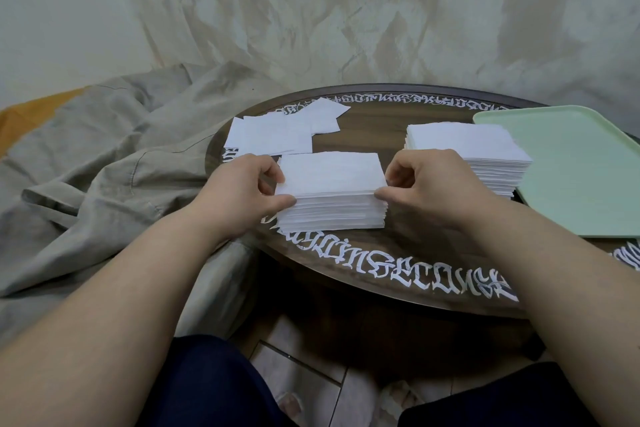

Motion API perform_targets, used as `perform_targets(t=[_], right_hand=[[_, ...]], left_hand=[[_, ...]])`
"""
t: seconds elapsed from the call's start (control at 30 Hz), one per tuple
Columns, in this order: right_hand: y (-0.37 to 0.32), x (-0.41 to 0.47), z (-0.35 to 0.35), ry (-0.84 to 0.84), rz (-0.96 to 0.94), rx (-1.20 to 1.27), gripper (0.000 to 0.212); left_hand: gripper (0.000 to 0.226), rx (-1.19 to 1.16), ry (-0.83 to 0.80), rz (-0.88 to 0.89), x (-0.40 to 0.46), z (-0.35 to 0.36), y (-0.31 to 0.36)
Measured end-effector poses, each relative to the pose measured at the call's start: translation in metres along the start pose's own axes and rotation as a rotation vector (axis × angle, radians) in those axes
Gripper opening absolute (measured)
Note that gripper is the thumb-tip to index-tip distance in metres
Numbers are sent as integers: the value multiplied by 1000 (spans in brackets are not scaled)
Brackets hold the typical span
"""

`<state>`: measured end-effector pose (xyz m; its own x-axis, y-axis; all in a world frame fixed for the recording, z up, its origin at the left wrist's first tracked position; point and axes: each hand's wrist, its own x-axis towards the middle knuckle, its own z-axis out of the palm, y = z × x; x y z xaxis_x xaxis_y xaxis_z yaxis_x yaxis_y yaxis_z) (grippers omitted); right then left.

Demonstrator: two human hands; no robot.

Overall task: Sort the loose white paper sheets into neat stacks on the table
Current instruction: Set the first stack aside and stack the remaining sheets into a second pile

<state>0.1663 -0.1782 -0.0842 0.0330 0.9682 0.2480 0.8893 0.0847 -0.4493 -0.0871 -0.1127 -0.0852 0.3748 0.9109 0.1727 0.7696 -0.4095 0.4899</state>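
Note:
A thick stack of white paper sheets point(330, 196) stands near the front of the round dark table point(377, 135). My left hand point(242, 189) pinches the top sheets at the stack's left edge, thumb at the front corner. My right hand point(427, 184) pinches the same top sheets at the right edge. A second, taller neat stack point(467, 152) stands to the right behind it. Several loose sheets point(277, 132) lie spread at the table's far left.
A pale green tray point(581, 170) lies on the table's right side, touching the taller stack. Crumpled grey cloth point(97, 156) lies left of the table and hangs behind it. White lettering rings the table rim. My knees are below the front edge.

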Motion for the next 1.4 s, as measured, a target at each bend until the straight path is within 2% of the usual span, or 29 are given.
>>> perform_targets(t=[0.23, 0.43, 0.53, 0.73, 0.87, 1.0, 1.07, 1.1, 1.17, 1.27, 1.33, 1.4], right_hand=[[-2, 2, 6, -31, -23, 2, 18], [1, 5, 8, 89, -85, -52, 8], [-2, 5, 10, 76, -124, -45, 1], [-1, 1, 10, -46, -114, -70, 15], [-4, 1, 9, -32, -120, -71, 10], [-6, 2, 10, -91, -121, -114, 7], [-5, 2, 12, -50, -125, -120, 9], [-5, 3, 13, -6, -140, -114, 10], [-6, 4, 15, 45, -184, -98, 15], [-11, 4, 19, -33, -227, -101, 20], [-12, 4, 21, -102, -235, -107, 21], [-11, 4, 21, -107, -221, -101, 23]], left_hand=[[19, 31, -4, -19, 3, 4, 0], [20, 43, -9, -10, 2, 4, 0], [22, 68, -13, -3, 2, 4, 1], [24, 48, -13, -21, 2, 4, 1], [25, 41, -12, -36, 3, 5, 0], [18, 69, 18, -6, 4, 7, -1], [13, 69, 83, 29, 7, 10, 0], [21, 81, 91, 58, 8, 12, 1], [34, 114, 68, 149, 11, 15, 7], [38, 205, -65, 245, 16, 24, 13], [38, 218, -180, 220, 18, 28, 14], [38, 198, -212, 181, 18, 29, 12]])
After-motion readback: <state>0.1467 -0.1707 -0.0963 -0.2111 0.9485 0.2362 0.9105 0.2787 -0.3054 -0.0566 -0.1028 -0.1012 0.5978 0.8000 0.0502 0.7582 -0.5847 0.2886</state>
